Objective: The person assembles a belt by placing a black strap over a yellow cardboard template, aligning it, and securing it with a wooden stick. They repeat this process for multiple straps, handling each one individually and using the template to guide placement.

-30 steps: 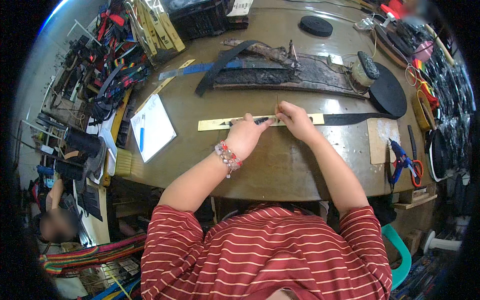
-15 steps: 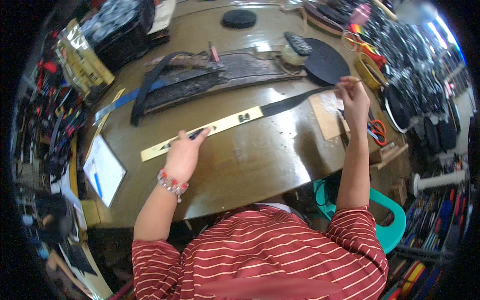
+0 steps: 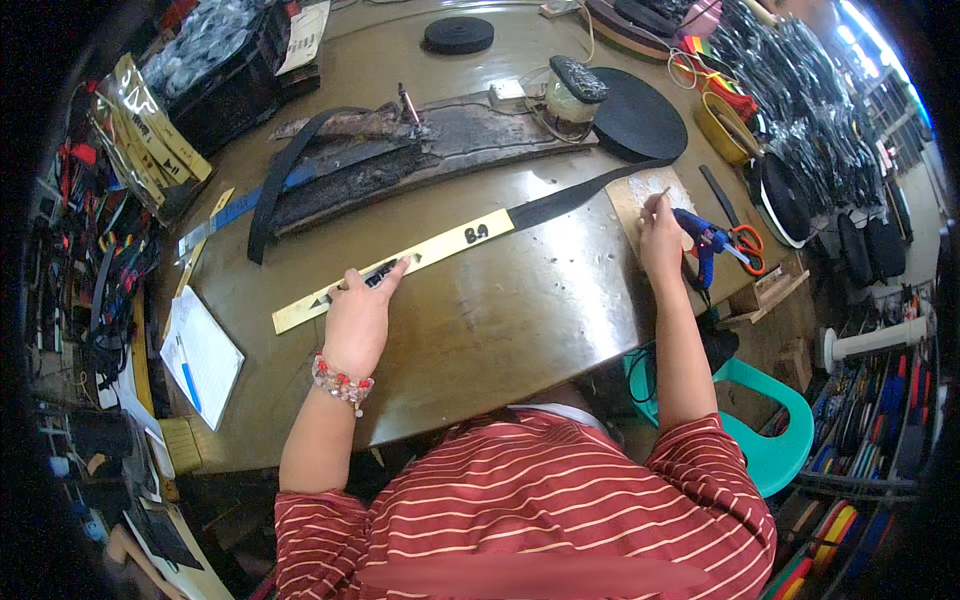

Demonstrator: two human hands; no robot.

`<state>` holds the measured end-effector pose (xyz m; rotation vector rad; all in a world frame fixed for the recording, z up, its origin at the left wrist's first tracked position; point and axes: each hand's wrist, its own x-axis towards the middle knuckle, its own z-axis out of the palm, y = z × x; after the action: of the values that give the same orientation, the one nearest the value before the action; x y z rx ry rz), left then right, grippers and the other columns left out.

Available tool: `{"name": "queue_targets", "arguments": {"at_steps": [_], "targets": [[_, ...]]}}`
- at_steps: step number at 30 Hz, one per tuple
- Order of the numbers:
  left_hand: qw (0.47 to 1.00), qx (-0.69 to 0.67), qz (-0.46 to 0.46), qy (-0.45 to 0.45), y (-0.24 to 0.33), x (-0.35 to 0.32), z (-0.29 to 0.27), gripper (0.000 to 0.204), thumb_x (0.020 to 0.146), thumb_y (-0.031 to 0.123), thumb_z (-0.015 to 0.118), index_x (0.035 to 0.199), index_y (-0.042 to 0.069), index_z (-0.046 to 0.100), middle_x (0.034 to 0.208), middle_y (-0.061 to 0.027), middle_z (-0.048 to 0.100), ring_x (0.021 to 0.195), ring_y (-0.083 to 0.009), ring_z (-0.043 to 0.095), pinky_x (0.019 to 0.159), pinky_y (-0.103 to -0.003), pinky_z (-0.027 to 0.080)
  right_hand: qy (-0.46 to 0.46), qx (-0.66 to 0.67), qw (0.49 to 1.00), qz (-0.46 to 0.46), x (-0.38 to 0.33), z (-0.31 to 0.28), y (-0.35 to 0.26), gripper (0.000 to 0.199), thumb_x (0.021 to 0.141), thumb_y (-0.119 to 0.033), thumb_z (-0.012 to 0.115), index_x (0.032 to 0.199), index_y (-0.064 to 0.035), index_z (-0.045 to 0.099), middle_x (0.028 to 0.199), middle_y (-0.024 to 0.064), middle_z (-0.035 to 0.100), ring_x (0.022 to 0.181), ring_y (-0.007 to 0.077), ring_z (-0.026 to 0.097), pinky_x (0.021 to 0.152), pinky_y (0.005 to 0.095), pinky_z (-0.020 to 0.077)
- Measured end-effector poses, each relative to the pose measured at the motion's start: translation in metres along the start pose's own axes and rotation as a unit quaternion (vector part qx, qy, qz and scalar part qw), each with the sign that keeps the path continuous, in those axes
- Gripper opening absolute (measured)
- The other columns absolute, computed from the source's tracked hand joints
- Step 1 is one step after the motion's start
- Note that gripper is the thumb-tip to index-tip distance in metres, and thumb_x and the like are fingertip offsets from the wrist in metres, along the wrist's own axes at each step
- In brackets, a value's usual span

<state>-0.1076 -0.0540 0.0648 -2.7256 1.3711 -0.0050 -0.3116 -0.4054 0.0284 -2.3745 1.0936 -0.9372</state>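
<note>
My left hand presses a yellow measuring strip with black markings flat on the table, its thumb and fingers spread. From the strip's right end, a black webbing strap runs up to a large black roll. My right hand is over a brown cardboard piece, fingers pinched together; what they hold, if anything, is too small to make out. Just right of that hand lies a blue glue gun, with orange-handled scissors beside it.
Behind the strip, a dark, scorched board carries a lidded glass jar. A notepad with a blue pen lies at left. A small black roll sits far back, a yellow basket at right. A green stool stands by the table.
My right hand has moved down and left, away from the webbing roll to the cardboard, uncovering the glue gun. My left hand still presses the yellow strip. The view has shifted slightly.
</note>
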Motion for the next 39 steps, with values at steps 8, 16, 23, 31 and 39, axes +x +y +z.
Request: {"name": "queue_targets", "arguments": {"at_steps": [8, 16, 23, 31, 39], "targets": [[0.999, -0.03, -0.014, -0.007, 0.002, -0.001, -0.001, 0.062, 0.081, -0.001, 0.048, 0.133, 0.032, 0.043, 0.091, -0.0205, 0.05, 0.075, -0.0375, 0.058, 0.071, -0.041, 0.052, -0.042, 0.003, 0.999, 0.024, -0.006, -0.013, 0.0, 0.01, 0.085, -0.005, 0.053, 0.094, -0.0037, 0.049, 0.082, 0.0151, 0.062, 0.078, 0.028, 0.063, 0.067, 0.0363, 0.0465], [1.0, 0.013, -0.016, -0.005, 0.002, -0.001, 0.006, 0.065, 0.083, 0.0, 0.046, 0.136, 0.035, 0.037, 0.093, -0.021, 0.049, 0.077, -0.036, 0.059, 0.065, -0.039, 0.054, -0.03, 0.084, 0.989, -0.115, -0.009, 0.017, -0.07, 0.008, 0.089, -0.004, 0.053, 0.096, -0.0027, 0.048, 0.083, 0.0117, 0.063, 0.074, 0.0208, 0.064, 0.064, 0.0333, 0.0492], [0.998, 0.048, -0.026, 0.016, 0.003, -0.001, 0.012, 0.065, 0.083, 0.001, 0.047, 0.136, 0.038, 0.036, 0.092, -0.0186, 0.049, 0.074, -0.034, 0.06, 0.06, -0.036, 0.055, -0.373, 0.344, 0.849, -0.144, -0.031, 0.105, -0.188, 0.011, 0.089, -0.004, 0.052, 0.095, -0.0024, 0.044, 0.075, 0.0102, 0.057, 0.062, 0.0157, 0.057, 0.057, 0.0297, 0.047], [0.997, 0.069, -0.029, 0.034, 0.003, 0.0, 0.019, 0.066, 0.082, 0.003, 0.049, 0.136, 0.039, 0.035, 0.089, -0.0168, 0.049, 0.072, -0.0331, 0.059, 0.059, -0.036, 0.054, -0.394, 0.275, 0.844, -0.238, -0.044, 0.116, -0.192, 0.01, 0.088, -0.007, 0.052, 0.093, -0.0027, 0.045, 0.084, 0.0178, 0.058, 0.08, 0.0364, 0.058, 0.069, 0.0386, 0.0452], [0.995, 0.087, -0.024, 0.04, 0.004, 0.0, 0.016, 0.066, 0.083, 0.003, 0.048, 0.136, 0.04, 0.035, 0.088, -0.0158, 0.048, 0.071, -0.0313, 0.059, 0.059, -0.035, 0.054, -0.384, 0.233, 0.862, -0.234, -0.045, 0.121, -0.195, 0.01, 0.088, -0.01, 0.051, 0.092, -0.0037, 0.045, 0.086, 0.0183, 0.057, 0.085, 0.038, 0.057, 0.07, 0.0419, 0.0443]]}}
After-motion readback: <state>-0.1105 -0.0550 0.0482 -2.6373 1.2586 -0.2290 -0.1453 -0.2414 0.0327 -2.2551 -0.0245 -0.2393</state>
